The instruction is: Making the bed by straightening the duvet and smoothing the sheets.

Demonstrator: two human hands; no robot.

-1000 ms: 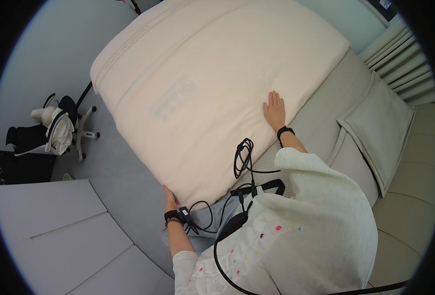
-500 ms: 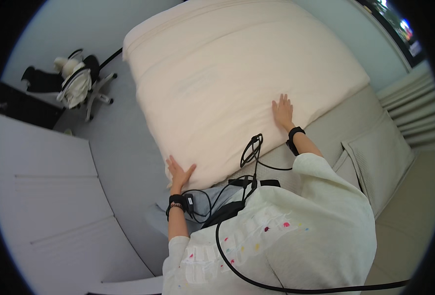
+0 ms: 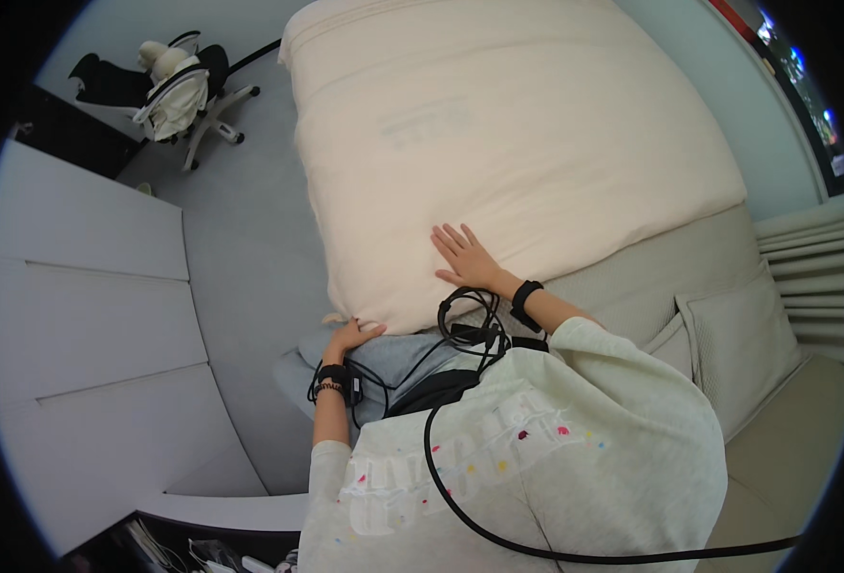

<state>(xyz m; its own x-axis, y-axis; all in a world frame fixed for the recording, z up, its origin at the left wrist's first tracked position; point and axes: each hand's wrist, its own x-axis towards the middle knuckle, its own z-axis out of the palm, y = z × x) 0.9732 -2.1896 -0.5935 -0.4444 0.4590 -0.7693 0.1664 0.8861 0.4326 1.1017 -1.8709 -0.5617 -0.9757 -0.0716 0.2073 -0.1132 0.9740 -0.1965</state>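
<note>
A pale peach bed sheet (image 3: 537,134) is spread over the bed and has soft wrinkles. My left hand (image 3: 353,337) is at its near left corner, thumb along the top of the edge and fingers curled around it, partly hidden. My right hand (image 3: 468,260) lies flat on the sheet near the front edge, fingers stretched and apart. Black wristbands circle both wrists. A looped black cable (image 3: 465,310) hangs at my waist, just below my right hand, close to the sheet's edge.
At the right, grey cushions (image 3: 742,329) rest along the light upholstered edge beside a curtain (image 3: 809,277). White cabinets (image 3: 107,334) line the left. A black office chair (image 3: 179,95) holding a plush toy and cloth stands at the far left. An open dark compartment (image 3: 155,544) shows at lower left.
My right hand has slid left across the sheet, toward the middle. My left hand has gone from lying spread on the sheet to curling around its corner. The view has shifted slightly.
</note>
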